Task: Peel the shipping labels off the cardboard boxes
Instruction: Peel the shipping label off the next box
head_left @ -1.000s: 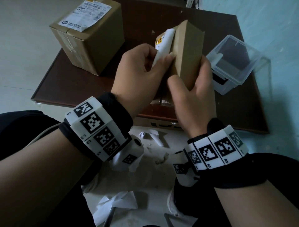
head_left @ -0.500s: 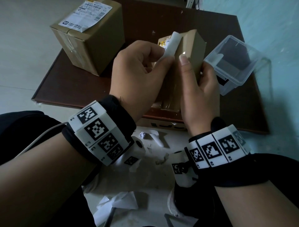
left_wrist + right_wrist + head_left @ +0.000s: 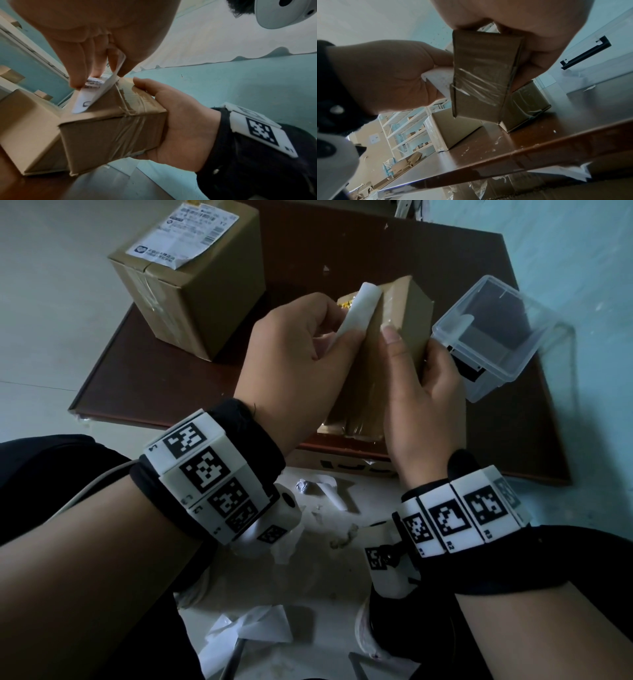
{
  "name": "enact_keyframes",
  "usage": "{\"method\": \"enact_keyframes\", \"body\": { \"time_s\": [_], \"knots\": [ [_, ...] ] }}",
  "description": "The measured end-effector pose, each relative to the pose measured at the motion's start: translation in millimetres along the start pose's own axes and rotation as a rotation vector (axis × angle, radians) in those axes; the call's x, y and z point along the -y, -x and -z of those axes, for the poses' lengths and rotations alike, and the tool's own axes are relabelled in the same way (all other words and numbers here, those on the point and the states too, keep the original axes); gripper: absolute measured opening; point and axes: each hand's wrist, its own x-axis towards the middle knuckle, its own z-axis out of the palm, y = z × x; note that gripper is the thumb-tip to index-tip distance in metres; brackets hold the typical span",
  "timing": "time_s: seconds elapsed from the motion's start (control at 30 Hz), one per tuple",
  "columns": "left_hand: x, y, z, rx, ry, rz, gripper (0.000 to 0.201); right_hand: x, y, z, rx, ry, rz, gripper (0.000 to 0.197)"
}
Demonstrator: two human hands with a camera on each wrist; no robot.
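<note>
A small taped cardboard box (image 3: 394,344) is held up over the brown table's front edge. My right hand (image 3: 421,385) grips it from the right, thumb lying along its top face. My left hand (image 3: 301,361) pinches the white shipping label (image 3: 358,309), which curls up off the box's left face. In the left wrist view the label (image 3: 96,94) stands partly lifted while its lower end still touches the box (image 3: 109,129). The right wrist view shows the box (image 3: 484,75) from below, with the label (image 3: 440,81) at its left.
A larger cardboard box (image 3: 191,282) with its label (image 3: 185,234) on top stands at the table's back left. A clear plastic tub (image 3: 493,337) sits at the right. Another box (image 3: 525,102) stands behind the held one. Torn paper scraps (image 3: 250,628) lie on the floor below.
The box has turned in my hands, and my right thumb has come up onto its top face. My left hand has pulled the label further off.
</note>
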Motion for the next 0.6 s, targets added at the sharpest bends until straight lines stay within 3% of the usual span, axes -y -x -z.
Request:
{"method": "enact_keyframes", "body": {
  "time_s": [0.6],
  "knots": [
    [2.4, -0.4, 0.3, -0.014, 0.022, -0.027, 0.011, 0.6, 0.6, -0.3, -0.013, 0.035, -0.005, 0.029]
  ]
}}
